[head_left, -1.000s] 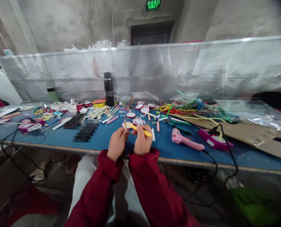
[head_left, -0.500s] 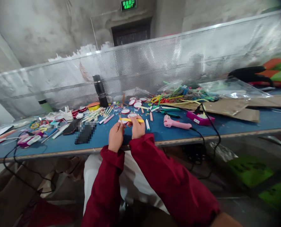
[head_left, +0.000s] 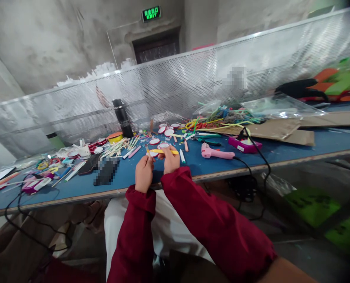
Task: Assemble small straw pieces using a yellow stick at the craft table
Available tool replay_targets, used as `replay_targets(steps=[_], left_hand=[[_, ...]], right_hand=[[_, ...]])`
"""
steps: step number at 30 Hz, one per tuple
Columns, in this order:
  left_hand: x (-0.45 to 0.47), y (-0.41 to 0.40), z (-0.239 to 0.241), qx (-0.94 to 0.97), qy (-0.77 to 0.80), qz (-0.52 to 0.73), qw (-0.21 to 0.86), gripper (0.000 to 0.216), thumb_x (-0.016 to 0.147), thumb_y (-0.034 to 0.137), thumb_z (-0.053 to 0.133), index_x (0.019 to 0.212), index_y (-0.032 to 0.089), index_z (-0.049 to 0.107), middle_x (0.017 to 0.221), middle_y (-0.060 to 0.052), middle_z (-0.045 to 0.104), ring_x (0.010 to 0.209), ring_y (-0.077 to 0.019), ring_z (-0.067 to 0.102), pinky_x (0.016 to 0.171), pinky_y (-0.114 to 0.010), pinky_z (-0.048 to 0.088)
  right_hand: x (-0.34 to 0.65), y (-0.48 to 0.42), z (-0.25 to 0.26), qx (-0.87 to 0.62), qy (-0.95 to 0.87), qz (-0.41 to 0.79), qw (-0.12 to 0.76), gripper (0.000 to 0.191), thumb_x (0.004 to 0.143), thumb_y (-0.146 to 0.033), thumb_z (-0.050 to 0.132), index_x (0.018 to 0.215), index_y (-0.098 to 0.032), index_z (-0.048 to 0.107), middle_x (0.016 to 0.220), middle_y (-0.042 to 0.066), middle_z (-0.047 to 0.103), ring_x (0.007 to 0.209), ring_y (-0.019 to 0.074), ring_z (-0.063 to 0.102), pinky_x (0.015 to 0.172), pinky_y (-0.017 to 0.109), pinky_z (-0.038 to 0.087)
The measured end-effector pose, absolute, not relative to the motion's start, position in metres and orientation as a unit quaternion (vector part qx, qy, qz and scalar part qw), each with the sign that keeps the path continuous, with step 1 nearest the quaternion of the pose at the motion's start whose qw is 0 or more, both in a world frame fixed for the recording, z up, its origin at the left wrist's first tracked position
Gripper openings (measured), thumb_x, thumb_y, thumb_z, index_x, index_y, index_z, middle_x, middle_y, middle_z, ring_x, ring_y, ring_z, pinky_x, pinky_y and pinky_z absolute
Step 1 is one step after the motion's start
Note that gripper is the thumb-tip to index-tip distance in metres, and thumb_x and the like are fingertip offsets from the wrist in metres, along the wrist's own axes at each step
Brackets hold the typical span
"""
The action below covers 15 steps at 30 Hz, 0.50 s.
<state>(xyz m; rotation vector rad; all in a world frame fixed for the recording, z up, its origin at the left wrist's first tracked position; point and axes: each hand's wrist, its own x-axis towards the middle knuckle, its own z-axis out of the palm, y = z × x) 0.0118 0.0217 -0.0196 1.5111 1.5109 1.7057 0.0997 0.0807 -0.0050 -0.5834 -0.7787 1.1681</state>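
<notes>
Both hands are raised together over the near edge of the blue table (head_left: 210, 167). My right hand (head_left: 170, 161) is closed around a yellow stick (head_left: 164, 151) that lies almost level across its fingers. My left hand (head_left: 144, 172) is closed in a pinch on a short thin stick (head_left: 147, 149) that stands upright just left of the yellow one. Dark red sleeves cover both arms. Round white discs with red rims (head_left: 162, 130) lie on the table just beyond the hands.
A pink glue gun (head_left: 216, 152) with a black cord lies right of the hands, a purple device (head_left: 245, 144) behind it. Loose sticks and craft bits crowd the left. A black bottle (head_left: 122, 118) stands before a perforated metal screen (head_left: 222, 74). Cardboard and plastic bags lie far right.
The view has swung and tilted, so the table now slopes. Both hands stay together holding the sticks; the yellow stick has turned from slanted to nearly level.
</notes>
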Motion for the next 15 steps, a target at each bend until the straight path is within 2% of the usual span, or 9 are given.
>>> replay_targets(steps=[6,15], left_hand=[[0.0132,0.0204,-0.0175,0.542,0.528,0.619,0.211,0.025,0.097,0.034,0.047,0.079,0.019,0.055,0.058,0.005,0.042,0.054,-0.0113,0.037,0.054,-0.024,0.027],[0.0139,0.0200,-0.0156,0.532,0.523,0.626,0.227,0.028,0.098,0.038,0.050,0.078,0.020,0.055,0.056,0.005,0.040,0.052,-0.0110,0.034,0.052,-0.024,0.027]], right_hand=[[0.0983,0.0839,-0.0049,-0.263,-0.356,0.538,0.717,0.025,0.075,-0.026,0.065,0.056,-0.024,0.049,0.041,-0.006,0.053,0.041,0.0114,0.046,0.048,0.026,0.041],[0.0987,0.0843,-0.0050,-0.256,-0.350,0.545,0.718,0.018,0.068,-0.032,0.066,0.058,-0.023,0.054,0.041,-0.006,0.055,0.042,0.0111,0.049,0.046,0.024,0.040]])
